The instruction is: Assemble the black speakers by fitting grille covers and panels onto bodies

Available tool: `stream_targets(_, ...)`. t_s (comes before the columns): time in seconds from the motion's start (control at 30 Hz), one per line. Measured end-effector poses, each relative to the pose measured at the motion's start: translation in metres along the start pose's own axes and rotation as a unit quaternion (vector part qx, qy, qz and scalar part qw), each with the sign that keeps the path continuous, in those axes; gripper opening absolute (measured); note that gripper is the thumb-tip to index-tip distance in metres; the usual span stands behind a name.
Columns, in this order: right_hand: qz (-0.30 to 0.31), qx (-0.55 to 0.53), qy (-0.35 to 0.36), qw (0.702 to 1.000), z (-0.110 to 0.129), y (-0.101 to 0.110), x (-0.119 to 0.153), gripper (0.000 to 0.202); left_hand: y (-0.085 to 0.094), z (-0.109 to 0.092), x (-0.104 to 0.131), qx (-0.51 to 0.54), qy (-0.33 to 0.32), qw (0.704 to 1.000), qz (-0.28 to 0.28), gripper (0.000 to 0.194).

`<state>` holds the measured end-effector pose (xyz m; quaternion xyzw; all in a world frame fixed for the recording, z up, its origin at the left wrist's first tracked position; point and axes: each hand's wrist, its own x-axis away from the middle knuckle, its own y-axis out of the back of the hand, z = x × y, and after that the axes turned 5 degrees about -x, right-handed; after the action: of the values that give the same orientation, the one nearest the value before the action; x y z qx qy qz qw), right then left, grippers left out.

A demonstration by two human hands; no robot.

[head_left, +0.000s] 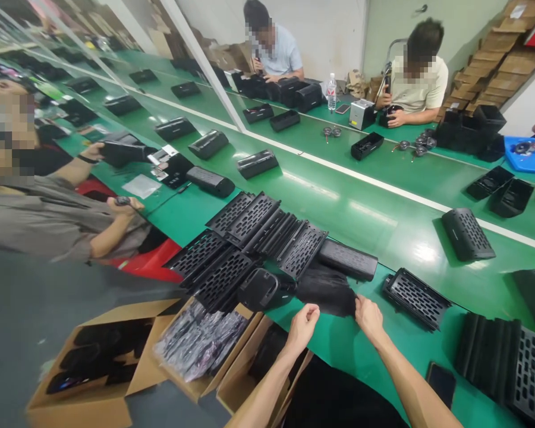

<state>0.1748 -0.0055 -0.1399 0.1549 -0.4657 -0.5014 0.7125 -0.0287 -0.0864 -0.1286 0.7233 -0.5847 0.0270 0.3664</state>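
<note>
A thin black sheet (325, 291), apparently cloth or mesh, lies spread on the green table just in front of me. My right hand (369, 315) pinches its right edge. My left hand (304, 324) has its fingers closed just off the sheet's lower left corner; anything between them is too small to make out. Behind the sheet sits a black speaker-like housing (350, 260). To the left are a black end piece with a rounded frame (259, 288) and several slotted black panels (223, 276). Another slotted panel (417, 297) rests to the right of my right hand.
Open cardboard boxes (136, 380) stand below the table edge at left, one with plastic-wrapped parts (200, 339). A phone (440, 383) and stacked black panels (490, 356) lie at right. Beyond runs a green conveyor (307, 178) carrying housings. Co-workers sit at left and across.
</note>
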Motion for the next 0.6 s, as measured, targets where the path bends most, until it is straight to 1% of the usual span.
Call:
stream_targets(0.07,-0.017,-0.016,0.028,0.999,-0.002,0.007,0.010,0.039,-0.004,-0.006,0.000,0.005,-0.006,1.000,-0.008,0.028)
stream_targets(0.13,-0.039,-0.042,0.057,0.997,-0.007,0.020,0.018,0.043,-0.008,-0.015,0.001,0.014,-0.019,1.000,-0.007,0.031)
stream_targets(0.2,-0.074,-0.069,0.063,0.993,-0.018,0.039,0.023,0.041,-0.013,-0.025,0.003,0.024,-0.033,0.999,0.004,0.034)
stream_targets(0.23,-0.098,-0.081,0.054,0.990,-0.027,0.051,0.023,0.040,-0.016,-0.031,0.003,0.027,-0.042,0.999,0.011,0.035)
stream_targets(0.3,-0.155,-0.099,0.014,0.983,-0.049,0.078,0.023,0.041,-0.022,-0.046,0.003,0.032,-0.066,0.997,0.028,0.035)
stream_targets(0.37,-0.206,-0.111,-0.041,0.971,-0.074,0.102,0.022,0.046,-0.032,-0.064,0.002,0.038,-0.101,0.993,0.049,0.034)
stream_targets(0.43,-0.242,-0.117,-0.098,0.958,-0.099,0.119,0.021,0.045,-0.044,-0.086,-0.002,0.038,-0.144,0.986,0.071,0.032)
stream_targets(0.5,-0.263,-0.121,-0.151,0.945,-0.119,0.126,0.022,0.043,-0.058,-0.108,-0.009,0.026,-0.188,0.977,0.092,0.030)
stream_targets(0.53,-0.272,-0.122,-0.175,0.939,-0.127,0.125,0.023,0.043,-0.066,-0.118,-0.013,0.017,-0.207,0.973,0.102,0.028)
stream_targets(0.6,-0.288,-0.126,-0.213,0.925,-0.138,0.120,0.024,0.051,-0.082,-0.135,-0.023,-0.003,-0.229,0.966,0.122,0.026)
